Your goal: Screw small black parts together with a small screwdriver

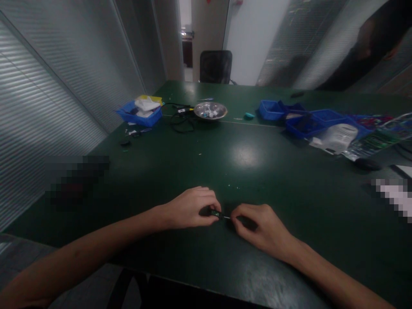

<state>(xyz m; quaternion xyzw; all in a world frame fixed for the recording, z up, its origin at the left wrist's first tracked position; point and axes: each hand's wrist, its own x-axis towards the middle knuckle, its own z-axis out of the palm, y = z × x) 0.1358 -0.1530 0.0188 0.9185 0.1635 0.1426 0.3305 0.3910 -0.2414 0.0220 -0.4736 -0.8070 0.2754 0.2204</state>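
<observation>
Near the front of the dark green table, my left hand (198, 208) pinches a small dark piece (216, 213) with green, circuit-board-like detail between thumb and fingers. From its right end a thin pale strip or pin (227, 217) reaches across to my right hand (257, 223). The thumb and forefinger of that hand are closed on the strip's far end. The piece is too small and blurred to tell its exact kind, and whether the strip is joined to it I cannot tell.
A blue bin (140, 113) with white items stands at the back left. Further right are a metal bowl (210, 111), a black cable (182, 124), blue trays (272, 110) and a white plastic part (337, 138). A person (370, 43) stands at the far right.
</observation>
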